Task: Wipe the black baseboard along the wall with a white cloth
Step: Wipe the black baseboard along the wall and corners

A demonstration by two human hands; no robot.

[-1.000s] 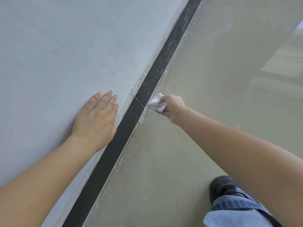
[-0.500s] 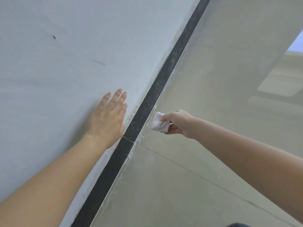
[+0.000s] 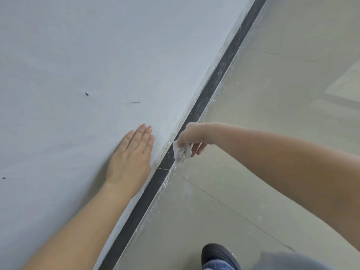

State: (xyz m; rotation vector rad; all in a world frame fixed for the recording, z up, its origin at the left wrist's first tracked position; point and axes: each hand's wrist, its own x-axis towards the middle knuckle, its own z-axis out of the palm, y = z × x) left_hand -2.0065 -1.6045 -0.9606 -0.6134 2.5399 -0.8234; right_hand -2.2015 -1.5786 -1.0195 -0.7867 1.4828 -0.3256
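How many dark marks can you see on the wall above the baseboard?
3: a small spot up-left of the left hand, a thin streak above its fingers, a second spot at the frame's left edge. The forearm may hide more.

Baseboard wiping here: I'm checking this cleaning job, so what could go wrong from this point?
The small bunched cloth in the right hand may only smear the white dust on the baseboard ahead, or knock it onto the floor, where crumbs already lie along the edge. The left hand, flat on the wall, could leave a mark on the pale paint.
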